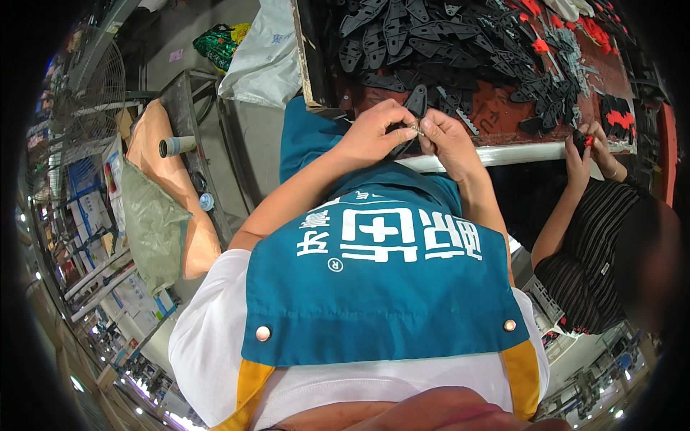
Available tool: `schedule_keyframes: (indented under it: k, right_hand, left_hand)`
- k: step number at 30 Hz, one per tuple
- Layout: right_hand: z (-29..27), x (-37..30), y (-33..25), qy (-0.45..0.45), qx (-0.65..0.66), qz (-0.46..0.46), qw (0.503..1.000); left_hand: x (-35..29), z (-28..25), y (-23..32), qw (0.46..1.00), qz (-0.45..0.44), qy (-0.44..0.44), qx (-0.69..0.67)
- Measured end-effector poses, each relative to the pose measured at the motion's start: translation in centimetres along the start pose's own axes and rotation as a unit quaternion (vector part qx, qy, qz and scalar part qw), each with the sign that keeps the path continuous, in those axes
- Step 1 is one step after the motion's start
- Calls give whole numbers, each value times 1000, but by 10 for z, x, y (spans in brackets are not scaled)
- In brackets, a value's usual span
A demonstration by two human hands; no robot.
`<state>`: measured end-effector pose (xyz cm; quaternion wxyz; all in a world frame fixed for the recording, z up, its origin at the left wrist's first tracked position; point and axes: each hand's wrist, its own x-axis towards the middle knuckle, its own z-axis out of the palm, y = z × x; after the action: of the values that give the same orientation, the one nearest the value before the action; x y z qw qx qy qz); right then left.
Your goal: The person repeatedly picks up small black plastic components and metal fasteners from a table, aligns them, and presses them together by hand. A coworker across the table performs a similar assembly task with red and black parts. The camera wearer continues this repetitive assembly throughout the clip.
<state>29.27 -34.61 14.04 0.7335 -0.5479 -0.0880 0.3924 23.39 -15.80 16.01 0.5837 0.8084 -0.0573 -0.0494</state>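
Just in front of my apron, at the near edge of the work table [496, 123], my two hands meet. My left hand [376, 131] is closed on a flat, black, leaf-shaped plastic part [417, 100], whose rounded tip sticks up between the hands. The fingers of my right hand [449, 140] pinch at the same spot, where a small light-coloured piece, perhaps metal, shows between the fingertips. Its exact kind is too small to make out. Beyond my hands lies a large heap of similar black plastic parts [445, 44].
Grey strips [571, 54] and red pieces [596, 34] lie at the table's far right. A co-worker's hands [578, 154] hold a black and red piece on my right. A white sack [266, 61], a side bench with a cylindrical container [177, 146] and a fan [97, 79] are left.
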Motion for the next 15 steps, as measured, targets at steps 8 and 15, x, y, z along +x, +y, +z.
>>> schedule_keyframes:
  k: [8,15]
  right_hand:
    - [-2,1,-4,50,112,-73,990]
    - [14,-4,-7,44,-1,-67,997]
  left_hand:
    - [1,2,-19,997,-40,35,-47]
    - [2,3,-17,989,-85,18,-118]
